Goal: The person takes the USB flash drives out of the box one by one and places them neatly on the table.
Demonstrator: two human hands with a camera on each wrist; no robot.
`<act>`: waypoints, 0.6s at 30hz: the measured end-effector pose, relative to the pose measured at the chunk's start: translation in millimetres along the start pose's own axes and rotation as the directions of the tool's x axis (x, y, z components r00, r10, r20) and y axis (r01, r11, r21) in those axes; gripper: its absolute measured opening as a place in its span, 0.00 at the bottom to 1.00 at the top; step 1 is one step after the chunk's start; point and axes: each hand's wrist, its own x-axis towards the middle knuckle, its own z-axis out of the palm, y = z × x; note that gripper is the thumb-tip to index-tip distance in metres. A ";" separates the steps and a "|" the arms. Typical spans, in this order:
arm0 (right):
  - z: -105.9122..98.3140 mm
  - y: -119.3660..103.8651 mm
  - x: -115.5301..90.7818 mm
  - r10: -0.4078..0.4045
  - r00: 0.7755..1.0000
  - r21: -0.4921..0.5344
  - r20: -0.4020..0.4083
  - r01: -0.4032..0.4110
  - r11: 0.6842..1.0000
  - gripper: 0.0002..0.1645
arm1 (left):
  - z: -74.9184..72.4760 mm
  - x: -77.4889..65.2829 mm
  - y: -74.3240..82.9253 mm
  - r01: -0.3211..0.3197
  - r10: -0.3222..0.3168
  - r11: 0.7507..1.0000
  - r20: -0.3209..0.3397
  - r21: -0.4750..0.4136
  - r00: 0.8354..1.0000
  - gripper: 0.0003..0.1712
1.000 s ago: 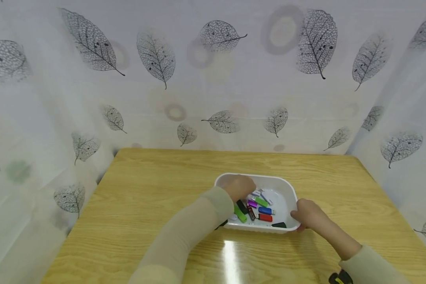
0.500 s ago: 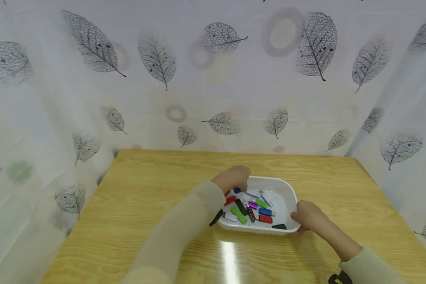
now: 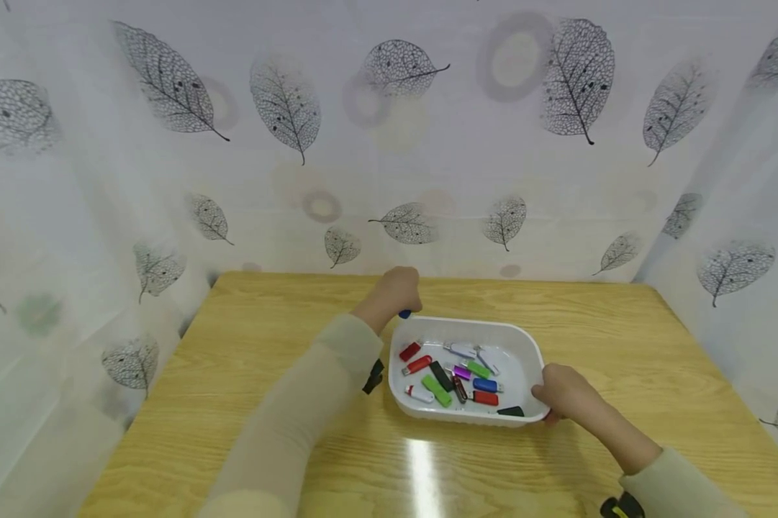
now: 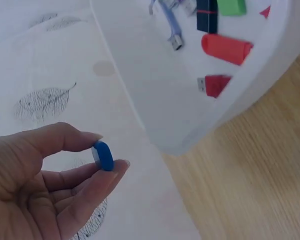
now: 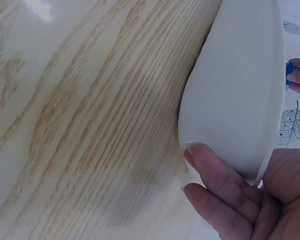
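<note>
My left hand (image 3: 391, 295) is just past the back left corner of the white tray (image 3: 519, 367). Between its thumb and fingers it pinches a blue USB flash drive (image 4: 105, 157), seen end-on in the left wrist view. My right hand (image 3: 566, 392) grips the tray's right end, thumb over the rim and fingers (image 5: 215, 170) against the outer wall. Several USB flash drives lie loose in the tray, among them a red one (image 3: 417, 365), a light green one (image 3: 437, 391), a black one (image 3: 440, 375), a blue one (image 3: 488, 385) and a white one (image 3: 419, 393).
The tray sits on a wood-grain table (image 3: 285, 331). A pale curtain (image 3: 389, 158) printed with leaves hangs behind the table and at both sides. Light glares off the table (image 3: 421, 475) in front of the tray.
My left hand has come up out of the tray and moved left and back past its rim, with the blue USB flash drive. The right hand and tray have stayed put.
</note>
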 end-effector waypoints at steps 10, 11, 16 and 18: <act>1.2 1.2 0.2 0.000 1.000 0.003 -0.005 0.000 1.000 0.13 | 15.2 5.2 -43.7 0.111 -0.113 0.982 -0.007 -0.152 0.994 0.05; 1.3 1.0 0.1 0.002 1.000 0.005 -0.005 -0.002 1.000 0.13 | 17.4 5.1 -47.0 0.124 -0.127 0.980 -0.007 -0.157 0.992 0.07; 1.8 0.4 -0.3 0.004 1.000 0.005 -0.008 -0.003 1.000 0.12 | 28.1 4.9 -57.1 0.136 -0.141 0.976 -0.016 -0.172 0.990 0.14; 1.2 0.2 0.0 0.003 1.000 -0.006 -0.010 -0.003 1.000 0.12 | 32.3 5.3 -59.5 0.136 -0.142 0.977 -0.026 -0.164 0.990 0.16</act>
